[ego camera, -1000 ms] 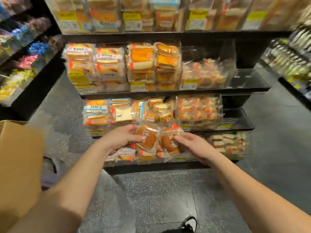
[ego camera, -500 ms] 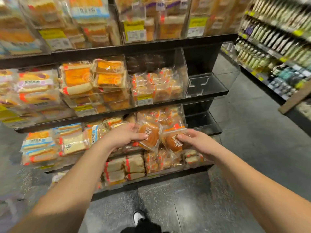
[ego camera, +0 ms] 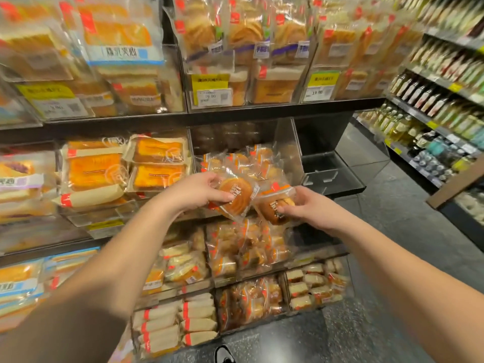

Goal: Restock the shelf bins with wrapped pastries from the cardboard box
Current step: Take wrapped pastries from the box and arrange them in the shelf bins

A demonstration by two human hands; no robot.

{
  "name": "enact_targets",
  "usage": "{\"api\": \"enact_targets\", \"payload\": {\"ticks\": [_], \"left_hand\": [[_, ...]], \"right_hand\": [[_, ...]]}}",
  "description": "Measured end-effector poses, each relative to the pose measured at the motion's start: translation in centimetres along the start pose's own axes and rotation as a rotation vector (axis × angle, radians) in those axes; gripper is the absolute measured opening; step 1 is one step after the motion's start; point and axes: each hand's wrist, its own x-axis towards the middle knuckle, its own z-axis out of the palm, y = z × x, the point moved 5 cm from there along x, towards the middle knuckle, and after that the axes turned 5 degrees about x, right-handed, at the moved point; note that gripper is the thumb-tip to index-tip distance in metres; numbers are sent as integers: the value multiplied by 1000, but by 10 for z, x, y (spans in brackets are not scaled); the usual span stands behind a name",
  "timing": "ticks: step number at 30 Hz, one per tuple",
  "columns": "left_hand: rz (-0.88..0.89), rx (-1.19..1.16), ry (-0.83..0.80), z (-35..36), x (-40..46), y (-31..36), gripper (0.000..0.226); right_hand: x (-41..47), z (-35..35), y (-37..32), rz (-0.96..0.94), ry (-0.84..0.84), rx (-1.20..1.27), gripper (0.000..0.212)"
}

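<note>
My left hand (ego camera: 195, 191) grips a round brown pastry in clear wrap (ego camera: 235, 196) by its left edge. My right hand (ego camera: 305, 208) holds a second wrapped round pastry (ego camera: 272, 205) from its right side. Both pastries hang in front of a clear shelf bin (ego camera: 285, 142) that holds several similar small wrapped pastries (ego camera: 248, 159). The two packets touch each other at their edges. The cardboard box is out of view.
An empty clear bin (ego camera: 327, 171) sits right of the pastry bin. Bins of wrapped cakes and sandwiches fill the shelves above, left and below. A shelf of bottles (ego camera: 432, 121) lines the right aisle. My shoe (ego camera: 224, 355) shows on the dark floor.
Both hands have risen with their pastries from the lower shelf level up to the middle shelf bin. The view has shifted right and closer; the cardboard box has left the frame.
</note>
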Motion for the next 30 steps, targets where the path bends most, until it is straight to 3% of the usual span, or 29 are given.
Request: {"api": "enact_targets", "payload": {"ticks": [6,14,22,30], "left_hand": [[89,191,109,-50,42,26,45],[88,392,266,-65,91,39,51],[4,516,377,-58,120,33,45],[-74,711,450,-40,140,25,44]], "right_hand": [[45,-32,-44,-95,156,-371,46],[104,-52,-80,-240,302,-768,46],[144,-63,-99,-372,271,-912,50],[183,-47,-71,-536,274,-1071,45]]}}
